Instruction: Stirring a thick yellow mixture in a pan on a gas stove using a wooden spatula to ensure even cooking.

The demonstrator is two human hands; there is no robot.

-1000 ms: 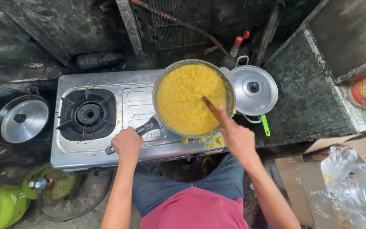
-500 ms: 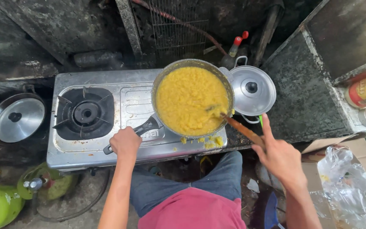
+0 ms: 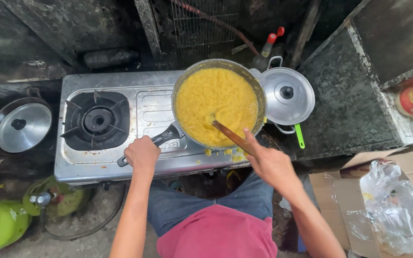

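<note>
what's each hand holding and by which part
The left hand grips the pan by its black handle. The right hand holds the wooden spoon by its upper end.

Round metal pan [image 3: 259, 95] sits on the right burner of the stove, filled nearly to the rim with thick, grainy yellow mash [image 3: 216, 105]. Black pan handle [image 3: 161, 140] points lower left. Wooden spoon [image 3: 228, 133] slants into the mash from the lower right.
</note>
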